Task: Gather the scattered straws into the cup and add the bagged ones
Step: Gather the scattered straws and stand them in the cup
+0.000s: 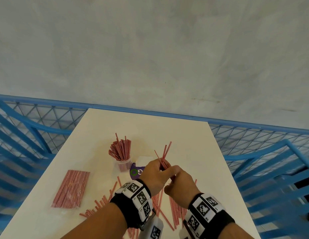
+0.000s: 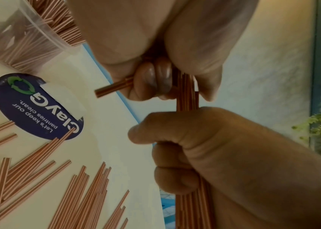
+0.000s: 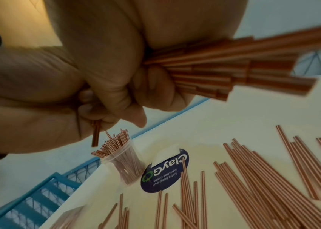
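Observation:
Red-and-white striped straws are the task's objects. My left hand [image 1: 153, 172] and right hand [image 1: 182, 182] meet above the table's middle, and both grip one bundle of straws [image 1: 165, 156] that fans up and away from them. From the left wrist, the left hand's [image 2: 151, 62] fingers curl round the bundle [image 2: 187, 99], with the right hand [image 2: 234, 155] gripping it lower down. A clear plastic cup [image 1: 123, 165] full of upright straws stands to the left of my hands. A sealed bag of straws [image 1: 71, 188] lies flat at the left. Several loose straws [image 1: 176, 209] lie scattered under my wrists.
A purple oval sticker [image 1: 135, 172] sits on the white table [image 1: 193, 144] between the cup and my hands. Blue metal mesh railings [image 1: 38, 121] surround the table on both sides and behind. A grey floor lies beyond.

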{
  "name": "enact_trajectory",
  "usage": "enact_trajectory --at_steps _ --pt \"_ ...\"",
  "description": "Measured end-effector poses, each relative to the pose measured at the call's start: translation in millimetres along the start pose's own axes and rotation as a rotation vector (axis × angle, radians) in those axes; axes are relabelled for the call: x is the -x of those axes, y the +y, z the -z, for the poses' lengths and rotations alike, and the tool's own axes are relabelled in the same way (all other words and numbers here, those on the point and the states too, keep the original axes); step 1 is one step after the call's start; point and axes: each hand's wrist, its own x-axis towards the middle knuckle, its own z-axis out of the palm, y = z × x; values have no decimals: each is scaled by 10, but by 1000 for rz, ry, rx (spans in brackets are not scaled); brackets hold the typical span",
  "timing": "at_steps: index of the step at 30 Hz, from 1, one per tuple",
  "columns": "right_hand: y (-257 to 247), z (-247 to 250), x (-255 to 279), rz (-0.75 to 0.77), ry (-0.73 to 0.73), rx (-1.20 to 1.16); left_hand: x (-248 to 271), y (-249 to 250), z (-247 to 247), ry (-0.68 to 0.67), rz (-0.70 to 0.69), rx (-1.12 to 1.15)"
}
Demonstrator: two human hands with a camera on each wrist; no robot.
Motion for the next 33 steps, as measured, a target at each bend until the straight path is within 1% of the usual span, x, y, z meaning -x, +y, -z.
enact_trajectory --at_steps 5,8,10,13,16,19,21,23,26,30,33 --pt "13 28 -19 15 3 -31 -59 -50 56 -31 -7 -27" --pt "3 35 -14 10 5 -103 -72 -45 54 -5 9 -47" --pt "2 47 -8 5 -15 -147 -65 -34 63 16 16 -58" --pt "39 66 26 -10 -97 -196 -81 -4 151 41 6 -35" --pt "77 68 60 67 -148 -79 -107 35 259 71 14 -8" --pt "38 51 76 94 -133 -41 -81 51 259 98 68 104" --pt "-14 31 87 114 -99 1 -70 54 226 135 148 234" --pt "-63 -2 91 114 -81 36 -78 61 205 180 207 312" --pt "-140 -59 80 102 -76 44 -103 87 197 208 237 342" --pt "-226 -70 44 112 -120 92 -122 131 216 256 284 344" --pt "-227 -87 5 121 -150 119 -130 141 217 297 328 415"
